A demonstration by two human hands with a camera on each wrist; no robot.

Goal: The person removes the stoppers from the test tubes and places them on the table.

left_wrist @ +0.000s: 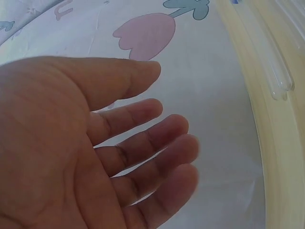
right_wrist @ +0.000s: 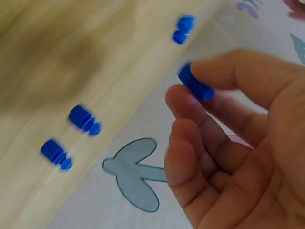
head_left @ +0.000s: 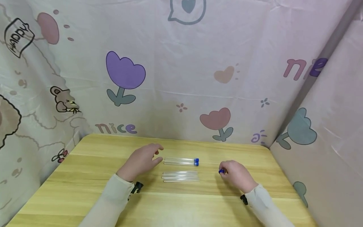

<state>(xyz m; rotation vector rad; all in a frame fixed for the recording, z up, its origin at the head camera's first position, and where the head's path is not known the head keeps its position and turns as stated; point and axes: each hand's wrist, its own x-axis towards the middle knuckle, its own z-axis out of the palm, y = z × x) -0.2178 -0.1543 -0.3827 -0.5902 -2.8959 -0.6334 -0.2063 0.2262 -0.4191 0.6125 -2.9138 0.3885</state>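
Note:
My right hand (head_left: 237, 176) pinches a small blue stopper (right_wrist: 196, 83) between thumb and fingertips, raised over the right side of the table. My left hand (head_left: 141, 160) holds nothing, its fingers loosely bent and the thumb apart. Just right of its fingertips lie clear test tubes (head_left: 178, 161) with blue stoppers (head_left: 196, 162) in their right ends. Nearer the front, several clear tubes (head_left: 180, 176) without stoppers lie side by side. Two more blue stoppers, one upper (right_wrist: 85, 119) and one lower (right_wrist: 56, 153), lie on the table in the right wrist view; the head view does not show them.
The light wooden table (head_left: 175, 208) has a printed cloth (head_left: 175, 78) hanging behind it and at both sides. Another blue piece (right_wrist: 183, 29) shows near the top of the right wrist view; whether it sits in a tube I cannot tell.

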